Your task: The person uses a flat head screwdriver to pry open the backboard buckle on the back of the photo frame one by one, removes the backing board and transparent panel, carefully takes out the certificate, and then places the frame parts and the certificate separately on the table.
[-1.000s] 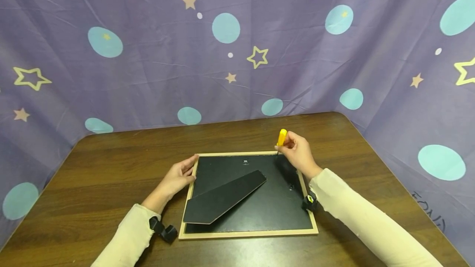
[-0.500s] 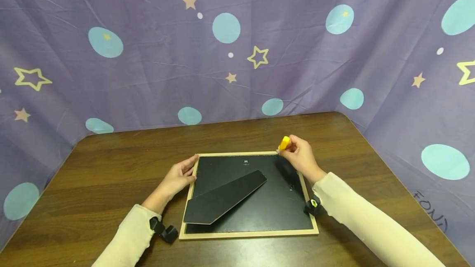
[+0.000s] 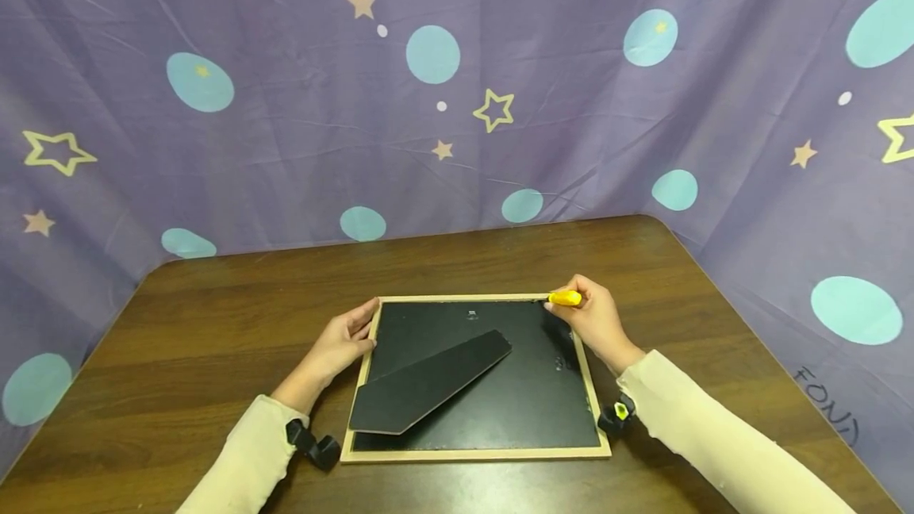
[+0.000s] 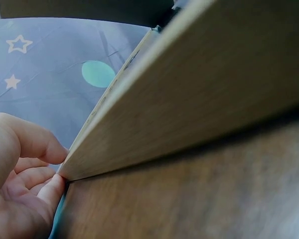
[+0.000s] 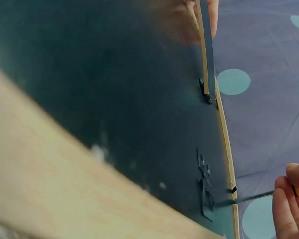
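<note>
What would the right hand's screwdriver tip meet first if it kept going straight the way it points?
The right hand holds the yellow-handled screwdriver low, its shaft aimed at the far edge of the picture frame. It would likely meet a small metal tab there first, though whether it already touches is unclear.

From where I sit, the only writing is dark hand-drawn lettering on the purple star-and-dot patterned cloth (image 3: 714, 101) at about four o'clock, low on its right side; it looks like "FONO", though I cannot tell the last letters. I can read nothing on the black-backed wooden picture frame (image 3: 471, 454).
</note>
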A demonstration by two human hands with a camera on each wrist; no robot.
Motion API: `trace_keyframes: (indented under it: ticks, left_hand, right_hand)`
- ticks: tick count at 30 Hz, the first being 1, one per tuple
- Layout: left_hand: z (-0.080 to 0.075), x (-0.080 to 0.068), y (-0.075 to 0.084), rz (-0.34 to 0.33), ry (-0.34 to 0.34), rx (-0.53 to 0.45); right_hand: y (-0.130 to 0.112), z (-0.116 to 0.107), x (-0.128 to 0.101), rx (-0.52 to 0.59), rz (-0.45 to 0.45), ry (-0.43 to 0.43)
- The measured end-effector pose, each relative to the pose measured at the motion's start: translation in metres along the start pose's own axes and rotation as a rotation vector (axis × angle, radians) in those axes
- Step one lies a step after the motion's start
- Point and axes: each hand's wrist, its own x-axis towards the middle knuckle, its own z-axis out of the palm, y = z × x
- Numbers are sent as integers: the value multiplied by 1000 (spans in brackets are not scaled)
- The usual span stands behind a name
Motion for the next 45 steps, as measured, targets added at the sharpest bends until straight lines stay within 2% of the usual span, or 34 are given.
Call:
trace_keyframes:
  ticks: [8, 15, 19, 28, 36, 41, 45]
  left_hand:
    - [1, 1, 2, 10, 2, -16]
    - [1, 1, 4, 6, -2, -18]
    - [0, 2, 4, 5, -5, -19]
    - [1, 3, 4, 15, -10, -26]
    - [1, 1, 3, 10, -6, -16]
    - [1, -1, 3, 6, -6, -8]
    - [0, -1, 3, 0, -9, -7]
  right_hand:
    - [-3, -5, -5, -38, -32, -1]
    - [-26, -7, -15, -49, -92, -34]
    - [-30, -7, -16, -47, -80, -37]
    - [-26, -8, -16, -58, -92, -45]
    - [8, -7, -9, -63, -94, -38]
    - [8, -5, -9, -91, -99, -46]
    - [5, -1, -9, -157, -133, -39]
